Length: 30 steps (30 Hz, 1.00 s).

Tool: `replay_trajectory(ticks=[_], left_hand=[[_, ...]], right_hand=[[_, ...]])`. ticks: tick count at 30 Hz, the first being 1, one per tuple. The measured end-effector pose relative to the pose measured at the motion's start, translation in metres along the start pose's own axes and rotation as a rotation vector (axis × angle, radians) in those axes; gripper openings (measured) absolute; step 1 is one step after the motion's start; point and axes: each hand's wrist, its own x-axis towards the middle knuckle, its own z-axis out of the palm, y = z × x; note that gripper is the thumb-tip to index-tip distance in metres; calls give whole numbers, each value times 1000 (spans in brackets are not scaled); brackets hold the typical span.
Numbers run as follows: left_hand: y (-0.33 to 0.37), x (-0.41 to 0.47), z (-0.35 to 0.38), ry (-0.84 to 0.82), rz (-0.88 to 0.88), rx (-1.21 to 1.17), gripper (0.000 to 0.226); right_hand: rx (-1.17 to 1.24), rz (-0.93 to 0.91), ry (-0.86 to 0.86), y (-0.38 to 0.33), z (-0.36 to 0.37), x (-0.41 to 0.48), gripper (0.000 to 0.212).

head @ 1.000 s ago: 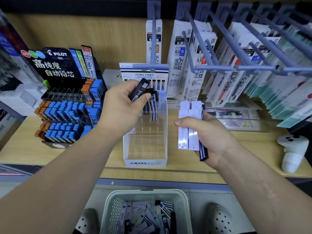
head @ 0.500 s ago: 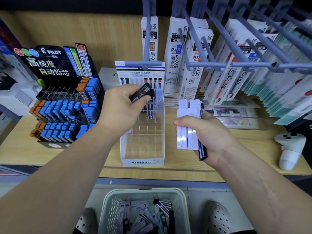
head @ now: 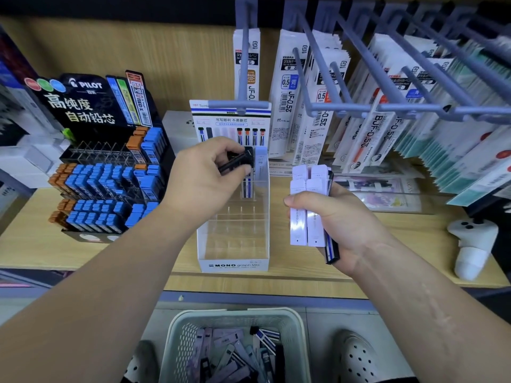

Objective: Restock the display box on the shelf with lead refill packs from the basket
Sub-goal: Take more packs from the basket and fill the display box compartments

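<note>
Head view, centre: a dark refill pack [head: 236,161] is pinched between thumb and curled fingers of the left hand [head: 204,181] above the back row of the display box [head: 233,265]. It should be turned upright and lowered into a free slot (dividers barely visible). Pale packs [head: 305,214] are gripped in the right hand [head: 340,219]; the basket [head: 235,314] lies at bottom centre.

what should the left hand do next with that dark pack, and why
Probably lower the dark pack upright into a free slot near the back of the display box. The left hand holds it just above that end, beside the standing packs; the slots in front are empty, and the right hand holds more pale packs ready.
</note>
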Motion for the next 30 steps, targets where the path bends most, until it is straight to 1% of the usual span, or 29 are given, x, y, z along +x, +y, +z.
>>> replay_trajectory(ticks=[2,3,5,7,9,12,15,18,22,26,30], left_hand=[[3,1,-5,7,-69,-83,9],[6,2,-7,10,-115,-154,13],[13,2,-14,16,-226,-334,29],[17,1,-19,32,-261,-414,38],[18,-2,-23,21,-242,-447,32],[18,-5,-26,3,-214,-457,17],[15,-8,-25,8,-167,-442,15],[13,-10,-21,29,-140,-377,14],[19,-7,-20,66,-65,-404,19],[21,-3,-18,74,-57,-467,25],[21,0,-16,70,-16,-395,31]], right_hand=[[-8,0,5,0,0,1,28],[-7,1,7,0,0,1,28],[-3,-1,6,0,1,1,27],[-5,-3,1,1,2,2,27],[-8,-4,-4,2,4,2,27],[-31,-9,-5,5,6,2,31],[-41,-12,-2,6,8,4,33],[-43,-12,5,6,8,4,31],[-43,-10,-2,6,7,4,28],[-47,0,-7,6,5,3,29],[-45,2,-12,5,2,3,30]])
